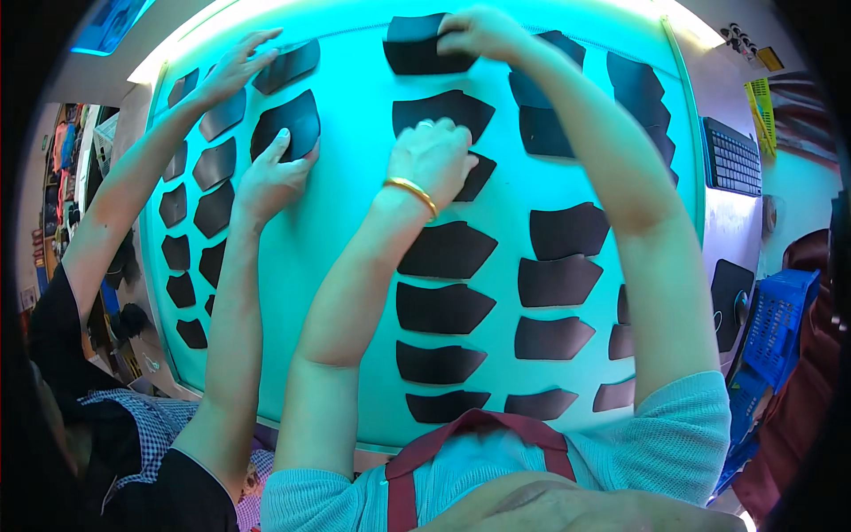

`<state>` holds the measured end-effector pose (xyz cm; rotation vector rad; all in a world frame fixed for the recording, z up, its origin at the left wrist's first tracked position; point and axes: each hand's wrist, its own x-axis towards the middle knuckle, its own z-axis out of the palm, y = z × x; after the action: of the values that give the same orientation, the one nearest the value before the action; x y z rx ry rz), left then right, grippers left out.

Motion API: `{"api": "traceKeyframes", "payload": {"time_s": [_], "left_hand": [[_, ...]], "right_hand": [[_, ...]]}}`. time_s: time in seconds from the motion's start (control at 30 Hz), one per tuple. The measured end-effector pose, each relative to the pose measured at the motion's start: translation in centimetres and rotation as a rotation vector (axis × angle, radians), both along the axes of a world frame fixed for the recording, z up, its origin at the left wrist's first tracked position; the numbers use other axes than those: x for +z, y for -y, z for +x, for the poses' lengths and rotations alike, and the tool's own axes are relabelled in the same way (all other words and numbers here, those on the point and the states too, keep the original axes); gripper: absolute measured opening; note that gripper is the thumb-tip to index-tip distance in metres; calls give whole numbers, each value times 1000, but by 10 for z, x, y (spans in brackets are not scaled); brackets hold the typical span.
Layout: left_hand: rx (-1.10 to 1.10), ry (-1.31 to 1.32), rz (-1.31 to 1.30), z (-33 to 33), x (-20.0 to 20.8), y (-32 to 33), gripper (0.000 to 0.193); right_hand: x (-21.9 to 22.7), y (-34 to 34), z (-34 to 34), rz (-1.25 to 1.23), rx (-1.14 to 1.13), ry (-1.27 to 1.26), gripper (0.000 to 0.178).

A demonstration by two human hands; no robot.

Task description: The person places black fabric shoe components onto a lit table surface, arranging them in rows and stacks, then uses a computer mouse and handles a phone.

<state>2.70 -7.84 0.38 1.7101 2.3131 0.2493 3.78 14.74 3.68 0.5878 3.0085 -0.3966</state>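
Flat, dark leather-like pieces with pointed ends lie in columns on a glowing teal table (346,222). My right hand (486,37) reaches to the far side, its fingers closed at the right edge of a dark leather-like piece (417,57). My left hand (432,161), with a gold bracelet, is closed, its fingers curled under. It lies between an upper dark piece (448,105) and a partly covered lower piece (480,180). What its fingers hold, if anything, is hidden. Nearer me, a column of similar pieces (445,308) continues.
At my left, a co-worker's hand (270,182) holds a dark piece (288,120); their other hand (238,69) reaches over pieces farther away. Right of the table are a black keyboard (732,156), a dark mouse pad (730,301) and a blue basket (780,328).
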Motion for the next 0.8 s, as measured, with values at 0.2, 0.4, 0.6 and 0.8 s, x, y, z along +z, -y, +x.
{"api": "traceKeyframes", "payload": {"time_s": [0.2, 0.4, 0.6, 0.8], "left_hand": [[280, -582, 607, -60, 44, -42, 78], [-126, -461, 686, -48, 24, -109, 58], [-71, 266, 221, -36, 42, -176, 56], [-229, 331, 187, -70, 38, -173, 40]], "right_hand": [[59, 7, 14, -421, 30, -160, 35], [22, -124, 34, -217, -241, -458, 35], [11, -121, 79, -637, -189, -269, 32], [24, -117, 73, -639, -214, -227, 38]]}}
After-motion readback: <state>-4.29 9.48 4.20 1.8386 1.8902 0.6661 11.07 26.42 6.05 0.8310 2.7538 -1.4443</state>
